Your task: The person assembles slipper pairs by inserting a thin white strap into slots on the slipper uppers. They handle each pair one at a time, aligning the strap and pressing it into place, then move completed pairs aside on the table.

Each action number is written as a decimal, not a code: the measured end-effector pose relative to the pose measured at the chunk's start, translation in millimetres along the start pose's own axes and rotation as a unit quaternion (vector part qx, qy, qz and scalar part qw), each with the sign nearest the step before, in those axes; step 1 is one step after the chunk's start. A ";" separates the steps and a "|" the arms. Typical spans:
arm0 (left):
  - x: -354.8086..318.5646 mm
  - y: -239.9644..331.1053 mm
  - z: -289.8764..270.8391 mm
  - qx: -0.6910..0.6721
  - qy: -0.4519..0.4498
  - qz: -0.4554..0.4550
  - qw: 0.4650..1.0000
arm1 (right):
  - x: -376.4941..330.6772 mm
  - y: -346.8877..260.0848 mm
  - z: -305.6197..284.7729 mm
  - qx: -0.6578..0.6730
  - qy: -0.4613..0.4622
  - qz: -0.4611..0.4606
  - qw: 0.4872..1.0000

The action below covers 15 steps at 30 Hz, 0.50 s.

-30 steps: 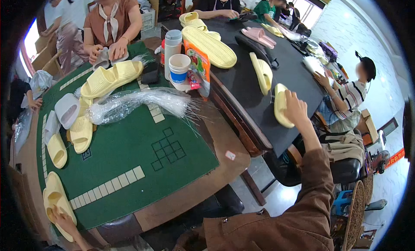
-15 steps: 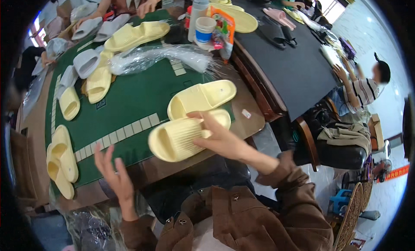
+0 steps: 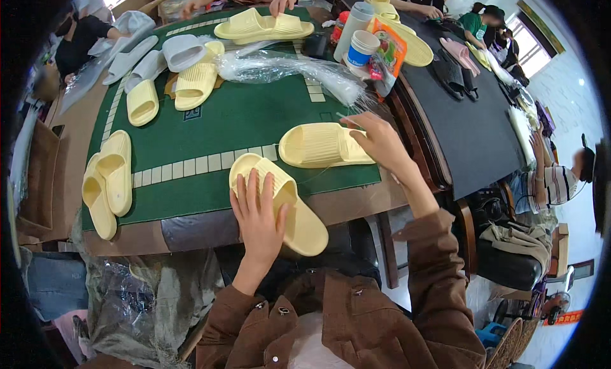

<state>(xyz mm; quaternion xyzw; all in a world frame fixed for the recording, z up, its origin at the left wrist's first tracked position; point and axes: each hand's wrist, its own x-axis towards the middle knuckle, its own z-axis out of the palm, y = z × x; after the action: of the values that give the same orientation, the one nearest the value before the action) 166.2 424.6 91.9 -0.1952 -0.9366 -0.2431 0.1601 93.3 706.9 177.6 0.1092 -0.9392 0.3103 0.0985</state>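
My left hand [image 3: 258,216] lies flat, fingers spread, on a pale yellow slipper [image 3: 280,200] that hangs over the near edge of the green table [image 3: 210,124]. A second pale yellow slipper [image 3: 321,145] lies sideways just beyond it. My right hand [image 3: 375,140] rests at that slipper's right end, fingers touching its toe edge, close to a clear plastic bag [image 3: 286,69] that stretches across the green mat.
More yellow slippers lie at the left edge [image 3: 108,181] and far side [image 3: 264,27], with grey ones [image 3: 181,49]. Cups [image 3: 363,46] and a snack packet stand at the back right. A black table [image 3: 458,114] adjoins on the right. Other people sit around.
The two slippers have been separated: one now sits nearer me under my left hand, which came up from below the table edge. My right hand shifted to the far slipper's right end.
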 end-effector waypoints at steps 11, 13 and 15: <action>11.8 -45.3 -20.9 -0.036 0.073 -0.032 0.996 | -5.9 23.5 55.9 -0.172 -0.079 0.089 0.978; 16.5 -52.3 -21.3 -0.135 0.071 -0.060 0.986 | -23.3 4.3 55.8 -0.090 -0.125 0.131 0.979; 21.3 -52.0 -17.9 -0.148 0.065 -0.061 0.985 | -36.6 -5.9 66.0 0.059 -0.135 0.123 0.982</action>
<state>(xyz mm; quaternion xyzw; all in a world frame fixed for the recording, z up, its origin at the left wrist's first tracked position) 128.3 379.6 94.8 -0.1430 -0.8879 -0.4007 0.1747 122.2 667.6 119.7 0.0395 -0.9303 0.3571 -0.0742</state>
